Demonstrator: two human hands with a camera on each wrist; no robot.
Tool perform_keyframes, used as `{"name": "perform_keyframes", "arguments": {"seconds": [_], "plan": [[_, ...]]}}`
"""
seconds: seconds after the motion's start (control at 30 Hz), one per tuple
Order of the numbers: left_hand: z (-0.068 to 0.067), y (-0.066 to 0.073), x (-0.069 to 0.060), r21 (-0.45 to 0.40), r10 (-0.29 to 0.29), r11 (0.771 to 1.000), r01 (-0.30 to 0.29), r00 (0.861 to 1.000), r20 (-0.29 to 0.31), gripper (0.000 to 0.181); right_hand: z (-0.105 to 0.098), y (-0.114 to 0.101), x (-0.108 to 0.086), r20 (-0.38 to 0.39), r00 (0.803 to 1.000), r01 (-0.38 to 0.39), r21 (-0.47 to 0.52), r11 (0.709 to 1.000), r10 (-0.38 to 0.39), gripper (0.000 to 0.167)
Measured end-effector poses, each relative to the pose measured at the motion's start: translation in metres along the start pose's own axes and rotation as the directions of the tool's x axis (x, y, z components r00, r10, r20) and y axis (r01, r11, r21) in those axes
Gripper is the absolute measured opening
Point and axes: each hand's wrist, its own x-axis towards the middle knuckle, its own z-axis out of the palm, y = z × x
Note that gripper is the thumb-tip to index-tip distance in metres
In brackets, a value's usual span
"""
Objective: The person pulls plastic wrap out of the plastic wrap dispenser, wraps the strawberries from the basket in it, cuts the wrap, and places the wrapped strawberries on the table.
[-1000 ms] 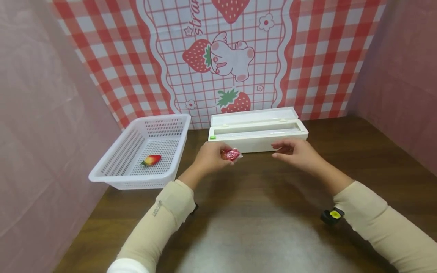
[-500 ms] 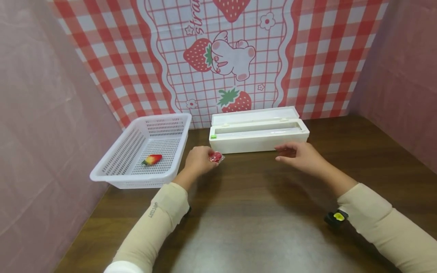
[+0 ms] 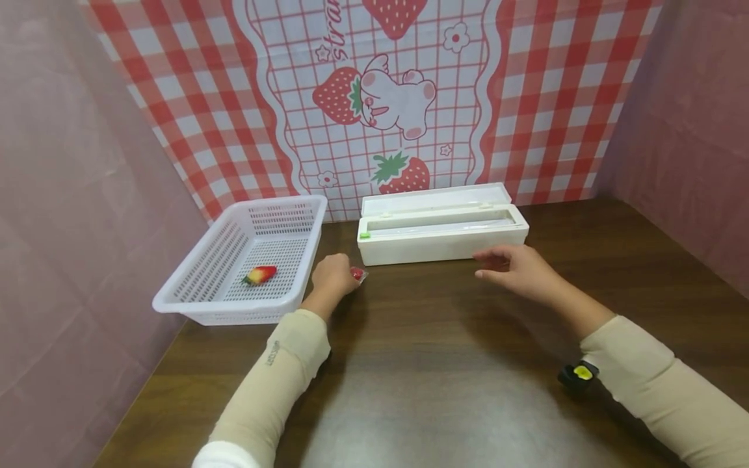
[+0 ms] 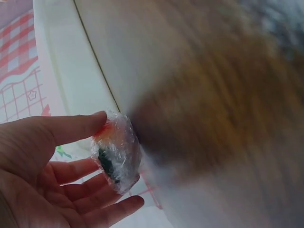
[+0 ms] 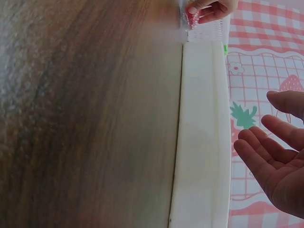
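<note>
A strawberry wrapped in clear film [image 4: 118, 154] sits between the thumb and fingers of my left hand [image 3: 333, 278], above the table between the basket and the white box. In the head view only its red end shows past the fingers. My right hand [image 3: 521, 270] hovers by the right front of the white cling film dispenser [image 3: 441, 250], its fingers loosely bent around nothing. The dispenser's lid [image 3: 435, 198] stands raised at the back, and clear film lies in its long slot. In the right wrist view the right palm [image 5: 289, 183] shows bare.
To the left stands a white plastic basket [image 3: 228, 307] with a red and yellow strawberry [image 3: 260, 275] lying on its bottom. A brown wooden table [image 3: 433, 364] carries everything. Behind hangs a red checked strawberry cloth [image 3: 526, 130], with pink cloth walls on both sides.
My left hand has moved left and slightly toward me with the wrapped strawberry, away from the dispenser's front and closer to the basket. The right hand has shifted slightly right and toward me.
</note>
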Motion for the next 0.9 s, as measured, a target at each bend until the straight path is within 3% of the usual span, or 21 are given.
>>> {"name": "perform_keyframes", "arguments": {"seconds": [0.37, 0.57, 0.73, 0.83, 0.9], "plan": [[0.002, 0.001, 0.003, 0.027, -0.015, 1.0, 0.014, 0.999, 0.046, 0.044, -0.002, -0.001, -0.001, 0.001, 1.0, -0.024, 0.0, 1.0, 0.024, 0.029], [-0.006, 0.007, 0.002, 0.04, -0.002, 0.999, 0.0, 0.999, 0.034, 0.042, -0.009, -0.003, 0.001, 0.0, 0.999, -0.052, 0.007, 0.999, 0.052, 0.03], [-0.027, 0.022, -0.002, 0.026, 0.089, 0.996, -0.087, 0.993, -0.084, 0.04, -0.021, -0.002, 0.009, -0.044, 0.997, -0.064, -0.002, 0.998, 0.064, 0.032], [-0.041, 0.033, -0.002, 0.02, 0.197, 0.98, -0.196, 0.969, -0.149, 0.045, -0.029, -0.001, 0.016, -0.083, 0.993, -0.088, 0.005, 0.996, 0.088, 0.033], [-0.047, 0.039, -0.001, 0.032, 0.284, 0.959, -0.282, 0.944, -0.168, 0.048, -0.031, 0.0, 0.02, -0.1, 0.99, -0.1, 0.019, 0.995, 0.102, 0.034]]}}
